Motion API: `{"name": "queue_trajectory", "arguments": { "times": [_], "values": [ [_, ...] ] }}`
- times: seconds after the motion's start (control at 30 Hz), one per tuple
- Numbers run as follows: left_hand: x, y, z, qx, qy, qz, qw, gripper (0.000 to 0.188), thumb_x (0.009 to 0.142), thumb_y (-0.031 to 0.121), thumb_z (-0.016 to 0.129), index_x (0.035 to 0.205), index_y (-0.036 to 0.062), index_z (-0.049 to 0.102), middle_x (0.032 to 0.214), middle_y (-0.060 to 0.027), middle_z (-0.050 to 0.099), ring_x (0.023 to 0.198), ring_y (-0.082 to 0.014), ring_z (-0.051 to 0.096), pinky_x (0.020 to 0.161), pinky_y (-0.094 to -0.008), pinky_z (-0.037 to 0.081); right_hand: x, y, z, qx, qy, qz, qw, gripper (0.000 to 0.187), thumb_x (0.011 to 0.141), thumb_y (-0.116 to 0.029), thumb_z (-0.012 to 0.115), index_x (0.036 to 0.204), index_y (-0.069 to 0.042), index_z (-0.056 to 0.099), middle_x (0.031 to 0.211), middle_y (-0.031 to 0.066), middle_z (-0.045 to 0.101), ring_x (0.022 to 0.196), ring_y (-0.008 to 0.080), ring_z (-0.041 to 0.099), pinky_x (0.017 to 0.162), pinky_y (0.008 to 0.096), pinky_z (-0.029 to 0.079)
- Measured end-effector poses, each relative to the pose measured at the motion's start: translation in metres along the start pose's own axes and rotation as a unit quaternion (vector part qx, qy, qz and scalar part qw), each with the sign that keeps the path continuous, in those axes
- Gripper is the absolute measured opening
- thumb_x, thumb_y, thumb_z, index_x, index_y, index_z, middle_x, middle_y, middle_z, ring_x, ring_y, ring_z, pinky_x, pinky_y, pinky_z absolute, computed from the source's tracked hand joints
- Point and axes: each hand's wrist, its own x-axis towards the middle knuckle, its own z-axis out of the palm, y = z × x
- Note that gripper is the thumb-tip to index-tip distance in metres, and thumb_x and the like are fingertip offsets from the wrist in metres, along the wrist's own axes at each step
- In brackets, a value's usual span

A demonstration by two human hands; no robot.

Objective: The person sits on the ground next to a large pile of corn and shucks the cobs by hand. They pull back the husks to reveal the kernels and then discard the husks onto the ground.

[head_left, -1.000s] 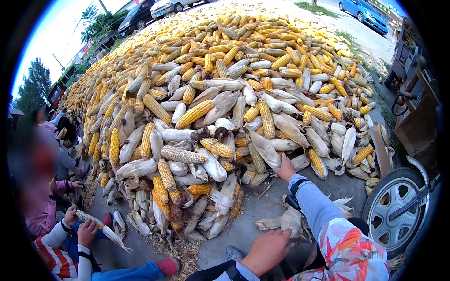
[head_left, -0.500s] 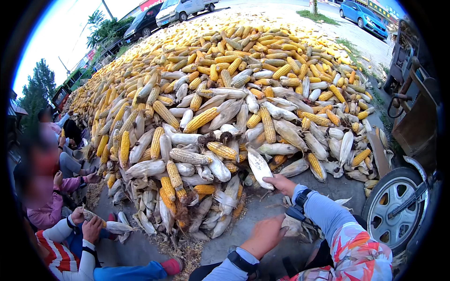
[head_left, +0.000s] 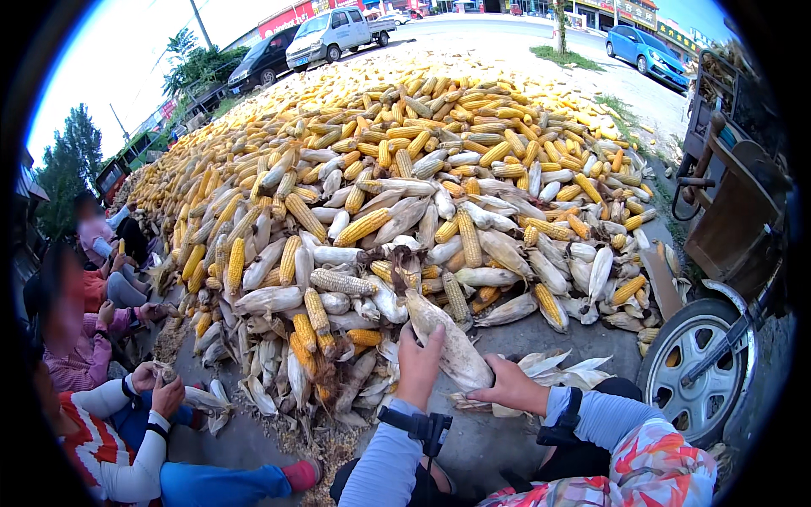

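Holding a husk-wrapped corn ear [head_left: 446, 340] are both hands [head_left: 418, 370] [head_left: 512, 388].

Kernels of husk-wrapped ear [head_left: 452, 345] unseen; left hand [head_left: 417, 369] covers part of one side, right hand [head_left: 514, 389] its lower tip. Floral sleeve [head_left: 659, 460] cut off by lower edge. Nearest co-worker's hands [head_left: 168, 393] mostly hide small thing [head_left: 166, 373] they hold — kind unclear. Co-workers' heads [head_left: 88, 216] blurred. Cart [head_left: 733, 220] runs into dark rim at right. Farthest cobs [head_left: 473, 66] too small to count — shopfronts [head_left: 623, 12] beyond cropped by top edge.
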Motion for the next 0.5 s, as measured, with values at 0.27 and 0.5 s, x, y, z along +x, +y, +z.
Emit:
{"name": "queue_trajectory", "arguments": {
  "times": [0.27, 0.5],
  "values": [
    [-0.016, -0.001, 0.007, -0.107, -0.065, -0.097, 0.987, 0.041, 0.084, 0.013, 0.063, 0.117, -0.0036, 0.044, 0.107, -0.0118, 0.056, 0.092, -0.0169, 0.056, 0.082, -0.0298, 0.046, -0.016, 0.004, 0.018, 0.16, -0.012, 0.004, 0.987, 0.075, 0.074, -0.034, 0.072, 0.128, 0.003, 0.035, 0.115, 0.0225, 0.052, 0.105, 0.0288, 0.055, 0.089, 0.0362, 0.044],
    [-0.026, 0.0, 0.023, -0.144, -0.153, -0.125, 0.97, 0.044, 0.088, 0.01, 0.055, 0.126, -0.0035, 0.039, 0.114, -0.0111, 0.054, 0.1, -0.0167, 0.054, 0.088, -0.0292, 0.044, -0.001, -0.001, -0.005, 0.381, -0.066, 0.025, 0.922, 0.067, 0.081, -0.023, 0.067, 0.133, 0.001, 0.033, 0.122, 0.0123, 0.049, 0.11, 0.0176, 0.049, 0.094, 0.031, 0.04]
  ]
}}
